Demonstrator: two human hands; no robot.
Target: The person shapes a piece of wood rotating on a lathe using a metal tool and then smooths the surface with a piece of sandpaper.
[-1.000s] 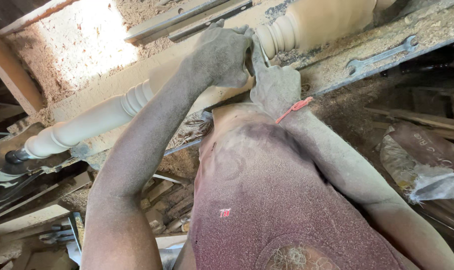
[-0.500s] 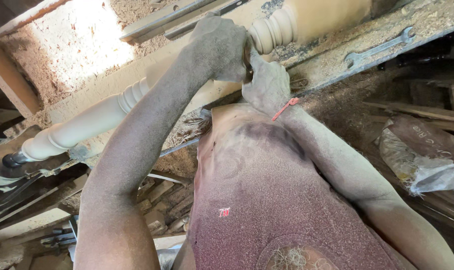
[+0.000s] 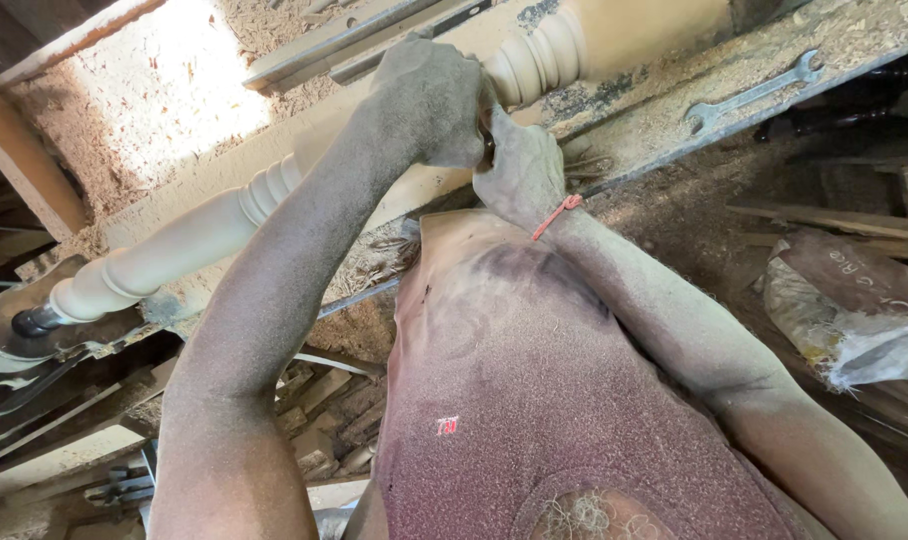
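tool hidden between hands, spindle top cut off

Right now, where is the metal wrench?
In the head view, the wrench lies at the upper right on the sawdust-covered lathe bed, to the right of both hands and just below the turned wooden spindle.

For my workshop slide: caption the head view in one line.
Dusty left hand and right hand meet at a pale turned wooden spindle on a sawdust-covered lathe bed.

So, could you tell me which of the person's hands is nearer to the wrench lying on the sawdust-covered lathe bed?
The right. The right hand, with a red thread at its wrist, sits below the turned wooden spindle, on the wrench's side; the left hand grips over the spindle, farther from it.
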